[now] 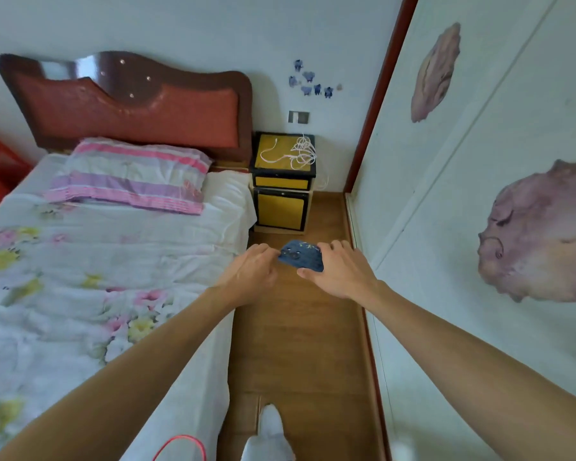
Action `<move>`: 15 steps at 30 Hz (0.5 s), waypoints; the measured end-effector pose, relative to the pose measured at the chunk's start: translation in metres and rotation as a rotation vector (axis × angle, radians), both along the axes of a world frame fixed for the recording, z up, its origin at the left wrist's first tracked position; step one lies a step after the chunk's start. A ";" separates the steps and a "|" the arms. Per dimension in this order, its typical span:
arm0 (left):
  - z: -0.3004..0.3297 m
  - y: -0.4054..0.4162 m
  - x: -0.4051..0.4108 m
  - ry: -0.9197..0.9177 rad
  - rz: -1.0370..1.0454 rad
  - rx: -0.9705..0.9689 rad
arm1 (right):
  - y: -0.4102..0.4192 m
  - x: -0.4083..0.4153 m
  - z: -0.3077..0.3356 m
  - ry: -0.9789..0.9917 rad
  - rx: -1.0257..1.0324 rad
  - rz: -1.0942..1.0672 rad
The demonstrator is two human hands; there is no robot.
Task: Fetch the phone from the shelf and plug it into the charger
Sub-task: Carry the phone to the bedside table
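Note:
I hold a blue phone [301, 256] out in front of me with both hands, its back with the camera lenses facing up. My left hand [250, 272] pinches its left end and my right hand [338, 271] grips its right side. Further ahead, a white charger cable [296, 153] lies coiled and loose on top of a yellow and black bedside cabinet [281, 191]. The phone is well short of the cable, above the wooden floor.
A bed [97, 261] with a floral sheet, a striped pillow [130, 176] and a red headboard fills the left. A white wardrobe door [479, 211] with shell prints lines the right. A narrow strip of wooden floor [300, 344] leads to the cabinet. A wall socket [298, 117] sits above it.

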State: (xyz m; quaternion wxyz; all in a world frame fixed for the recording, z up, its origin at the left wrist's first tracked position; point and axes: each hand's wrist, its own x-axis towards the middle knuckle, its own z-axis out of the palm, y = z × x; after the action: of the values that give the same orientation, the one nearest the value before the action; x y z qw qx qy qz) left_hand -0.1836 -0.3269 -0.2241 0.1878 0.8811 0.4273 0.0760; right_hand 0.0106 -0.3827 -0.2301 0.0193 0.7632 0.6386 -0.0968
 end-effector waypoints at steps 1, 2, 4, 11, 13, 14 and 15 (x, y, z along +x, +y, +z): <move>0.002 0.020 0.005 0.002 -0.008 0.005 | 0.018 0.004 0.002 -0.001 0.002 -0.009; 0.005 0.040 0.010 0.000 -0.006 0.000 | 0.035 0.009 0.003 0.004 0.002 -0.017; 0.008 0.074 0.018 -0.010 0.000 -0.011 | 0.068 0.017 0.006 0.005 0.002 -0.020; 0.006 0.185 0.048 -0.005 -0.008 -0.006 | 0.178 0.046 -0.001 0.021 0.011 -0.008; 0.002 0.218 0.058 0.004 0.001 -0.010 | 0.213 0.056 -0.006 0.016 0.006 0.001; 0.001 0.235 0.063 0.012 0.007 -0.015 | 0.231 0.061 -0.008 0.014 0.003 0.007; 0.000 0.252 0.068 0.020 0.009 -0.016 | 0.249 0.066 -0.009 0.013 0.001 0.014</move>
State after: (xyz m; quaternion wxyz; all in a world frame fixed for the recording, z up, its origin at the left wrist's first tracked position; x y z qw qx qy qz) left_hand -0.1156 -0.0745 -0.2246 0.1901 0.8783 0.4339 0.0646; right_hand 0.0768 -0.1338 -0.2386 0.0156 0.7581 0.6441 -0.1012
